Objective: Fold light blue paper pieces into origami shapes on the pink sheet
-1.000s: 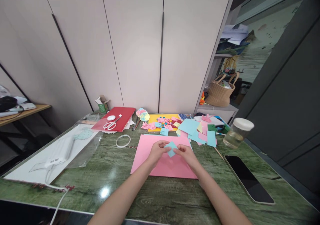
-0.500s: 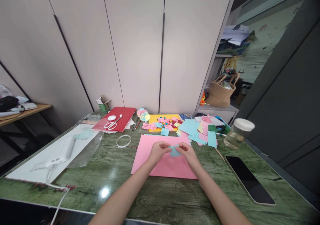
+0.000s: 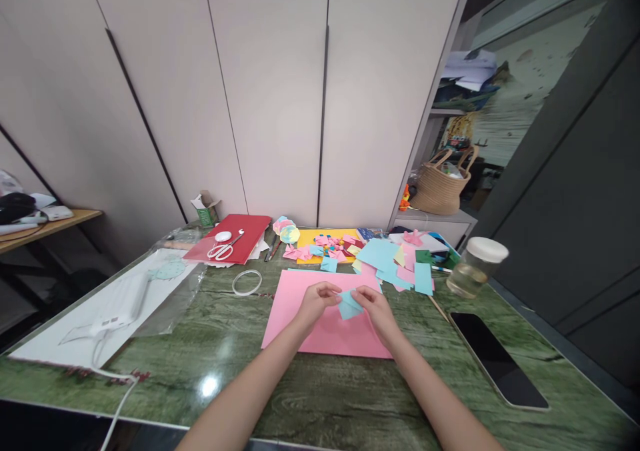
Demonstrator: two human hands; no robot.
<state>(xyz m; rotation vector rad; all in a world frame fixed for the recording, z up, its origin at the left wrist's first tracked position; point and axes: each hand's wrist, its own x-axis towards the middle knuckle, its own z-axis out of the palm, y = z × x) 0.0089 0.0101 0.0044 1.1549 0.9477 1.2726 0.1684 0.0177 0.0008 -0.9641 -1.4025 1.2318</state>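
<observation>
A small piece of light-blue paper (image 3: 351, 306) is pinched between both hands above a pink sheet (image 3: 295, 317). My left hand (image 3: 319, 302) grips its left edge with thumb and fingertips. On the opposite edge, my right hand (image 3: 374, 302) is closed in a similar pinch. A crease or folded edge seems to cross the paper, though the fingertips cover its upper corners. Behind the hands lie several folded pink and blue paper pieces (image 3: 329, 264), partly on a yellow sheet (image 3: 306, 240).
Loose coloured papers (image 3: 383, 256) lie at the back right, near a lidded jar (image 3: 473, 271) and a phone (image 3: 497, 357). White-handled scissors (image 3: 221, 251) rest on a red folder (image 3: 257, 237). A white tape ring (image 3: 247, 283) and a white power strip (image 3: 123, 301) are on the left.
The light-blue paper has tilted, and more of its face now shows below the fingers. Both hands keep nearly the same place and stay pinched on it.
</observation>
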